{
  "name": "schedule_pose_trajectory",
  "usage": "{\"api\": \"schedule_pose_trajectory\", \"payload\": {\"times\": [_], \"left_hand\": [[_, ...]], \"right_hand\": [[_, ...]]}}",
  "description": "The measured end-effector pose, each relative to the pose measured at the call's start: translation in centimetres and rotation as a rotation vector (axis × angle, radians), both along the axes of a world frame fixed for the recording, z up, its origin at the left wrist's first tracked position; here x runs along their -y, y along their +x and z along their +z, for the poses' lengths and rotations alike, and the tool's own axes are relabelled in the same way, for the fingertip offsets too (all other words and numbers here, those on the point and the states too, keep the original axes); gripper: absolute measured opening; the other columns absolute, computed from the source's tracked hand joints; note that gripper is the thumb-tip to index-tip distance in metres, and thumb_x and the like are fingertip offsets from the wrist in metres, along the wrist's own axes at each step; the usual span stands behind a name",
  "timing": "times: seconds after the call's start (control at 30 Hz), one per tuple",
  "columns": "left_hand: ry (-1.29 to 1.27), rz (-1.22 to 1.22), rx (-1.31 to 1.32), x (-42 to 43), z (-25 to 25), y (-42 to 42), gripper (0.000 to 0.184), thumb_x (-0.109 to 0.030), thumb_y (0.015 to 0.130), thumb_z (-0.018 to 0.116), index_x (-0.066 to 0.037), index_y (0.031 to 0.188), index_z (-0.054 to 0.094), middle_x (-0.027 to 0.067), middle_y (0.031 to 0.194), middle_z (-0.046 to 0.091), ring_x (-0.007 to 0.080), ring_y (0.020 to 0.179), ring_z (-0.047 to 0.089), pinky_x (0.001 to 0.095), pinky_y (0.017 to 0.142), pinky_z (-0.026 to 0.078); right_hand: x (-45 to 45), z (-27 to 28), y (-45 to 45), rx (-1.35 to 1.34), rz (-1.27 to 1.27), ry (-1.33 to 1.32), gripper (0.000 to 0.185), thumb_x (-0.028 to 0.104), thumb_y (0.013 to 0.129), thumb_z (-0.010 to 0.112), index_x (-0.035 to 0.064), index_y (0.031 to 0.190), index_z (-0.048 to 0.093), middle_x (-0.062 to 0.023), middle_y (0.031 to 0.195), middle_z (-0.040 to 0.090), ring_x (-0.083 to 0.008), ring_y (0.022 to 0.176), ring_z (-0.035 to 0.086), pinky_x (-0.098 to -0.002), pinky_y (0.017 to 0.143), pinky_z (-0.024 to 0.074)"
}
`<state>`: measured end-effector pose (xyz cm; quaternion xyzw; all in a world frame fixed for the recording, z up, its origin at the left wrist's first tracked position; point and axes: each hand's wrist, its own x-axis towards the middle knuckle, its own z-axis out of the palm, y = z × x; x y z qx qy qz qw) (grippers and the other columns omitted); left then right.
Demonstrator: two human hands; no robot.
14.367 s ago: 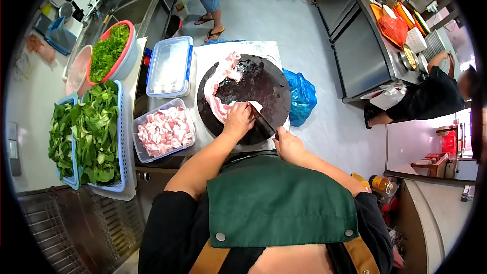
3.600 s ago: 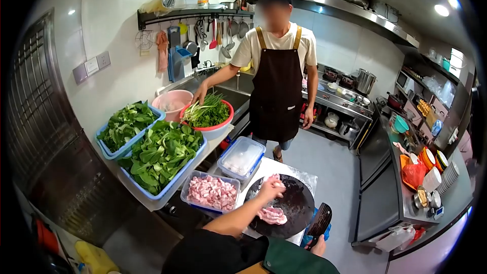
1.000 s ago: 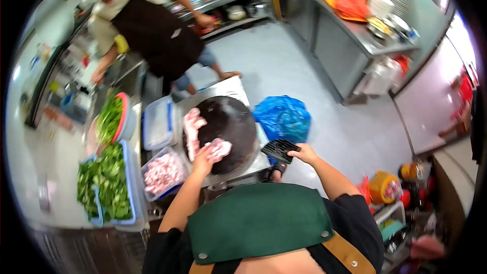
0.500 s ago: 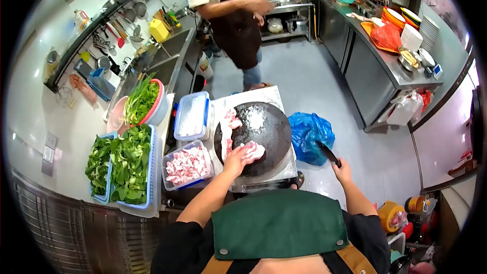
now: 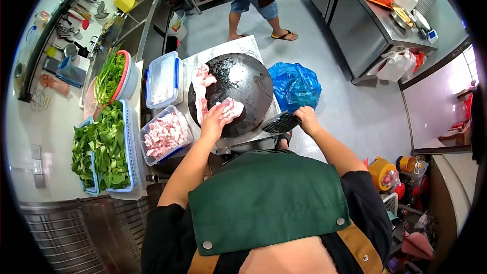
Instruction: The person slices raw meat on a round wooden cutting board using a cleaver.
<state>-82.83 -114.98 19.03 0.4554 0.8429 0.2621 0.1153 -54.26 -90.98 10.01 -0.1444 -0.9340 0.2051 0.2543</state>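
Note:
My left hand [image 5: 213, 124] grips a piece of raw pork [image 5: 231, 110] on the near left part of a round black chopping board [image 5: 243, 83]. A longer strip of pork [image 5: 201, 89] lies along the board's left edge, beside my fingers. In my right hand [image 5: 306, 118] is a dark-bladed cleaver [image 5: 282, 123]. Its blade points left, just off the board's near right edge. My fingers are wrapped round the handle, which they mostly hide. Diced pork fills a clear plastic box [image 5: 183, 146] left of my left hand.
A lidded box [image 5: 163, 78] stands left of the board. Farther left are leafy greens [image 5: 109, 149] in blue baskets and spring onions [image 5: 106, 78] in a basin. A blue plastic bag [image 5: 295, 86] sits right of the board. Another person [image 5: 253, 0] stands beyond it, near a steel counter [image 5: 362, 25].
The cleaver has come left, closer to the board, and its blade is turned so its broad side shows. My left hand stays at the pork. The other person has stepped farther back, and my view has shifted.

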Motion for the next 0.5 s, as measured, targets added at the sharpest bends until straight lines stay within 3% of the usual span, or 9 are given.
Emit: {"api": "schedule_pose_trajectory", "payload": {"times": [0.1, 0.2, 0.23, 0.33, 0.4, 0.5], "left_hand": [[0.002, -0.033, -0.002, -0.2, 0.7, 0.1, 0.047, -0.012, 0.073, 0.068, -0.014, 0.118, 0.057, 0.0156, 0.126, 0.048, 0.0316, 0.111, 0.049, 0.0358, 0.095, 0.039], [0.055, -0.057, 0.065, 0.0, 0.3, -0.2, 0.045, -0.011, 0.074, 0.066, -0.013, 0.118, 0.056, 0.0166, 0.126, 0.048, 0.033, 0.111, 0.049, 0.0366, 0.095, 0.039], [0.059, -0.058, 0.061, 0.0, -0.2, -0.7, 0.045, -0.011, 0.074, 0.066, -0.013, 0.118, 0.056, 0.0166, 0.126, 0.048, 0.033, 0.111, 0.049, 0.0366, 0.095, 0.039], [0.033, -0.055, 0.061, 0.1, -0.9, -0.9, 0.047, -0.01, 0.073, 0.067, -0.013, 0.118, 0.056, 0.0171, 0.125, 0.049, 0.0334, 0.11, 0.049, 0.0368, 0.095, 0.039], [0.053, -0.066, 0.015, 0.0, 0.1, -0.2, 0.046, -0.009, 0.072, 0.067, -0.013, 0.117, 0.057, 0.0178, 0.125, 0.049, 0.0335, 0.11, 0.05, 0.0367, 0.095, 0.039], [0.039, -0.026, 0.007, -0.2, 0.7, 0.4, 0.045, -0.009, 0.072, 0.068, -0.015, 0.115, 0.059, 0.018, 0.124, 0.048, 0.0333, 0.11, 0.049, 0.0371, 0.094, 0.04]], "right_hand": [[0.0, -0.7, 0.0, 0.044, 0.025, -0.034, 0.007, 0.007, 0.069, 0.054, 0.0103, 0.076, 0.053, -0.0055, 0.076, 0.05, -0.0256, 0.078, 0.049, -0.0375, 0.07, 0.0375], [-1.1, -2.3, 6.2, 0.249, 0.136, 0.028, 0.006, 0.009, 0.069, 0.055, 0.0089, 0.075, 0.052, -0.0065, 0.078, 0.052, -0.0252, 0.081, 0.05, -0.0375, 0.072, 0.0387], [-2.1, -3.7, 9.6, 0.269, 0.101, 0.195, 0.005, 0.009, 0.068, 0.056, 0.0095, 0.072, 0.053, -0.0059, 0.075, 0.053, -0.0261, 0.079, 0.051, -0.0376, 0.073, 0.04], [-3.7, -4.6, 15.8, 0.462, -0.119, 0.091, 0.005, 0.008, 0.068, 0.056, 0.0104, 0.068, 0.052, -0.0065, 0.067, 0.052, -0.0278, 0.071, 0.053, -0.0392, 0.068, 0.0407], [-3.1, -2.8, 12.7, 0.186, -0.164, 0.039, 0.004, 0.008, 0.069, 0.055, 0.0108, 0.069, 0.053, -0.0078, 0.067, 0.051, -0.0274, 0.071, 0.052, -0.0396, 0.065, 0.0392], [-1.4, -0.8, 4.1, 0.002, -0.106, 0.026, 0.004, 0.008, 0.071, 0.054, 0.0106, 0.073, 0.053, -0.0073, 0.069, 0.05, -0.0276, 0.07, 0.051, -0.0396, 0.063, 0.0377]]}}
